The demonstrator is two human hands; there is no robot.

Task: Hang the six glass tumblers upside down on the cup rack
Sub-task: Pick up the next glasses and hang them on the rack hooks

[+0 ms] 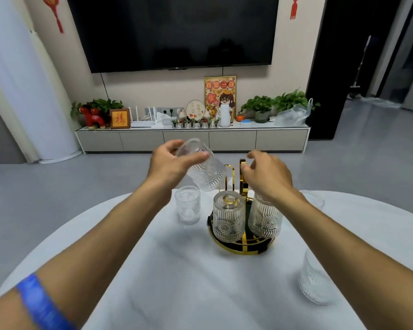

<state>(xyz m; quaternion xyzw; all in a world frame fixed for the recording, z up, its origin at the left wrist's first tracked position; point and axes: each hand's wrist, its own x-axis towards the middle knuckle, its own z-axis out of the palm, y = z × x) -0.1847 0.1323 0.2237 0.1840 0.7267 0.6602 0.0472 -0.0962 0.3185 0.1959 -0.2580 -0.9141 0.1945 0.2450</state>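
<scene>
Tumbler (204, 169) (ribbed, seemingly inverted) aloft

The left hand (167, 163) holds a tilted tumbler (202, 166) above the rack (242, 244); two tumblers hang there inverted.

A single wide-angle view comes from the person's head, looking forward and down across the round white table (177, 282). The cup rack (242, 244) sits just right of the frame's centre and close to the camera, with both forearms reaching in toward it from the bottom corners. Beyond the rack the view takes in the grey floor, the low cabinet (191, 139) and the wall-mounted television (177, 32) above it. Straight lines bow toward the frame's edges.
</scene>
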